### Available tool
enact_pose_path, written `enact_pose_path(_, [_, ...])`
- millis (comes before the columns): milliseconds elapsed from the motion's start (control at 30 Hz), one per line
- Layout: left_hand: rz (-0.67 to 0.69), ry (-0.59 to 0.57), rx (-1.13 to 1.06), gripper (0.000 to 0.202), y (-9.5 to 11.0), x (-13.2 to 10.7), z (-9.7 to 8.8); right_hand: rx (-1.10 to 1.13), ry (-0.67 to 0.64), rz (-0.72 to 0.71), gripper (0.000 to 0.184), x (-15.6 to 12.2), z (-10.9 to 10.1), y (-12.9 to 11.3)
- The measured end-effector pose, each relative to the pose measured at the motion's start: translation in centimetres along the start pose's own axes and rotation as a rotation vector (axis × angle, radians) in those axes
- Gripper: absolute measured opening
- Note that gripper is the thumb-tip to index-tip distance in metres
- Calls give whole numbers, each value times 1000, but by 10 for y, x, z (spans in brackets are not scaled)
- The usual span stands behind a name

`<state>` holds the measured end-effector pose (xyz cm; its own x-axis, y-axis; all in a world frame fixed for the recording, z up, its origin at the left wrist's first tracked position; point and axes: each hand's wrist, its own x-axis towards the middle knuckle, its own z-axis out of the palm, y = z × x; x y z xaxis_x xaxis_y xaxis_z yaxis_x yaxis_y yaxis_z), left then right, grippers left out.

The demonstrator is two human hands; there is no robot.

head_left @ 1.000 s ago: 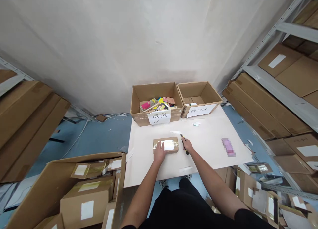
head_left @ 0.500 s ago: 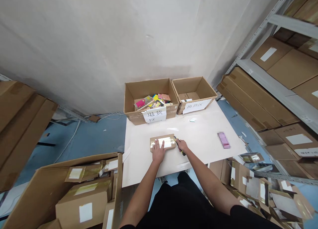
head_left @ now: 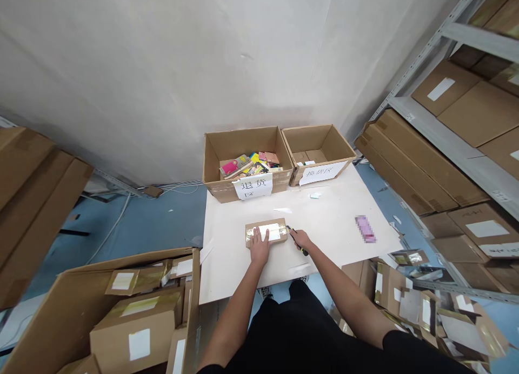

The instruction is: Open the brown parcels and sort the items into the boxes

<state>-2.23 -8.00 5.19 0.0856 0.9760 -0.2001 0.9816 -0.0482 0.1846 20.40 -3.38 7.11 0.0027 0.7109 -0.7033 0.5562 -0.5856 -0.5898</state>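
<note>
A small taped cardboard box with a white label lies on the white table. Across its top and near side, my left hand rests with fingers spread, pressing it flat. My right hand is closed around a black and yellow utility knife, just off the box's right end. The knife's tip points toward that end; whether it touches cannot be made out.
Behind stand two open cartons with handwritten signs: the left carton holds booklets, the right carton a few small items. A blurred pink item lies at right. A big carton of parcels flanks the table; shelves rise right.
My right hand has shifted slightly right, drawing the knife a little away from the box's right end. My left hand stays on the box.
</note>
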Motion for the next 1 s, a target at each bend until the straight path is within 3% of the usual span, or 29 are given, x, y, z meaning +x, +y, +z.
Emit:
enact_pose_path(167, [-2,1,14,60,2,-4,-2,-115,-35,-50,54,-18,1,21])
enact_pose_path(267, [2,-49,14,58,-2,4,-16,-68,-35,-23,55,-24,1,39])
enact_pose_path(433, [34,-148,0,51,-26,44,-53,95,233,169,57,-29,9,91])
enact_pose_path(567, [76,-279,-25,83,-47,61,-63,54,410,192,31,-26,-1,117])
enact_pose_path(667, [22,-296,-48,85,-51,57,-61,63,415,149,25,-11,-34,114])
enact_pose_path(767, [-59,-296,-36,82,-46,54,-62,69,447,143,45,7,-70,102])
enact_pose_path(833, [-117,-311,-42,81,-42,55,-64,62,486,147,58,16,-81,91])
enact_pose_path(900, [-171,-315,-59,80,-39,57,-65,55,497,121,61,19,-71,76])
enact_pose_path(1000, [-230,-293,-81,74,-31,55,-61,62,419,23,57,16,-21,43])
